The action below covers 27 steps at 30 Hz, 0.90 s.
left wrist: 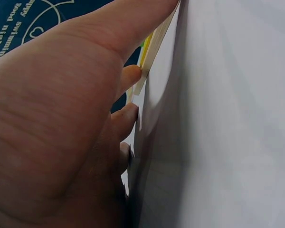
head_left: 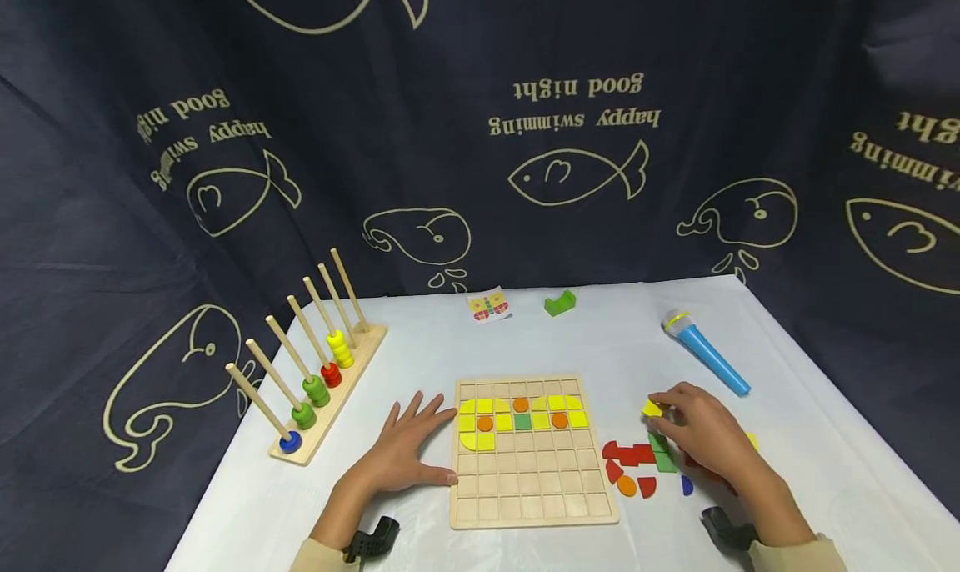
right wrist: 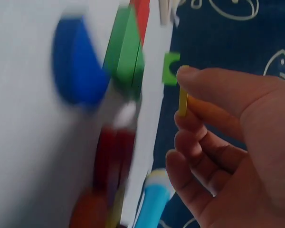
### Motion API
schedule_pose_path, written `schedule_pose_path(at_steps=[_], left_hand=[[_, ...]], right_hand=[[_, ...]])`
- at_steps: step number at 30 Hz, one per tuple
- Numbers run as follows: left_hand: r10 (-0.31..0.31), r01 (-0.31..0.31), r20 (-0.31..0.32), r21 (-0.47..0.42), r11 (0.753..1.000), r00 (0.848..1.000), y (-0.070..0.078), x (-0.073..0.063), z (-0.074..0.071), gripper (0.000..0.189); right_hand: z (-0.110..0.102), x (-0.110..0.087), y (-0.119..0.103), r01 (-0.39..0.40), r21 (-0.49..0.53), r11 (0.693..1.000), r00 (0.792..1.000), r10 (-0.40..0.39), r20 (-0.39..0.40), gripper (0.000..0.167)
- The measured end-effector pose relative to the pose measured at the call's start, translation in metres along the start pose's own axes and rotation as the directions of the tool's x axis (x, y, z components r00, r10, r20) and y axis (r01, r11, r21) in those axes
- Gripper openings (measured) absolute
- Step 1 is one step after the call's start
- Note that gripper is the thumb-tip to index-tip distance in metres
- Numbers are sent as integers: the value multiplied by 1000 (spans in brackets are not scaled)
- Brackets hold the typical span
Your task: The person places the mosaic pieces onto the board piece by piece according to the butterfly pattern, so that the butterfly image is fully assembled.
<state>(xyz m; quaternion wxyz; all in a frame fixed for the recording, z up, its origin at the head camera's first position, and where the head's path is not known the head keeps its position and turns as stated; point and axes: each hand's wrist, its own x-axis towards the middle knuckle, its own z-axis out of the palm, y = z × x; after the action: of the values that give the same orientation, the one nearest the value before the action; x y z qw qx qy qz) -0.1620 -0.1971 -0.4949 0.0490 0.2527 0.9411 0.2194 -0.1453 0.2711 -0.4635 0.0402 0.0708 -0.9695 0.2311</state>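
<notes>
Right grip has a thumb-and-finger pinch on a yellow tile, right of the wooden board. Thin piece, so a sloppy pinch could drop it by the red pieces. Left grip is spread, touching the board's edge; one bump might jostle the seated tiles.
</notes>
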Motion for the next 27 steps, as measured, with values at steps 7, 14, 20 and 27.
schedule_pose_path(at_steps=[7, 14, 20, 27], left_hand=[[9, -9, -9, -2, 1000, 1000, -2, -1, 2, 101], [-4, 4, -4, 9, 1000, 1000, -4, -4, 3, 102], [6, -6, -6, 4, 1000, 1000, -5, -3, 4, 101], [-1, 1, -12, 18, 1000, 1000, -5, -1, 4, 102]], right_hand=[[15, 4, -29, 82, 24, 996, 996, -82, 21, 33], [33, 9, -57, 141, 31, 990, 988, -142, 65, 35], [44, 12, -77, 233, 40, 972, 969, -235, 76, 35], [53, 16, -99, 331, 73, 941, 938, -337, 79, 32]])
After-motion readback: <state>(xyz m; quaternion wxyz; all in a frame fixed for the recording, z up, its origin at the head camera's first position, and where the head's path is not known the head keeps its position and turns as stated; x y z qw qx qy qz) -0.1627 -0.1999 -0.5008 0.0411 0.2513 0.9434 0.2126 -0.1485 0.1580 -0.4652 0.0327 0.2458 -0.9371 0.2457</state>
